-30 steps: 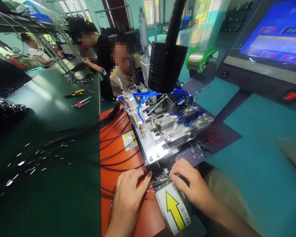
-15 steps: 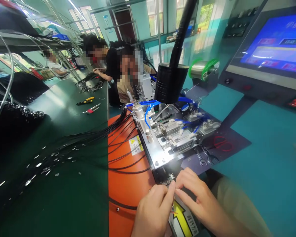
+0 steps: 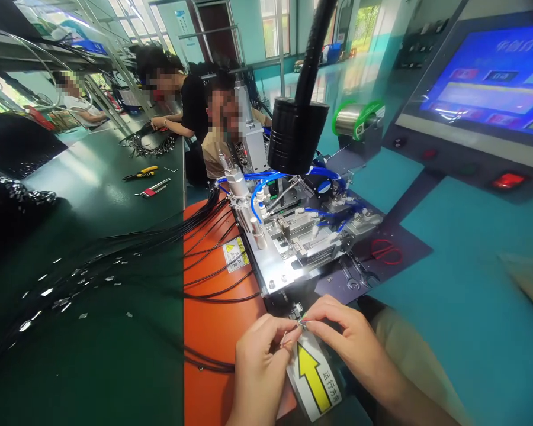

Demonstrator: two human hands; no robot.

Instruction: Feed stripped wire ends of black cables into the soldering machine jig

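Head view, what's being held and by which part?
Thin wires, pinched by the left hand and right hand; where along them is too small to tell.

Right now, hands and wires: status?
Left hand, right hand: fingers pinching thin wire ends. Wires near the yellow arrow's tip. Black lamp hangs beyond, clear of both hands.

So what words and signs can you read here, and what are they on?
"运行方" beside a yellow arrow on the white label; last character unclear.
Triangle warning sign on the sticker; its words are too small.
Blue screen: mostly too blurred to read.
Spool label, wall poster: too small to read.
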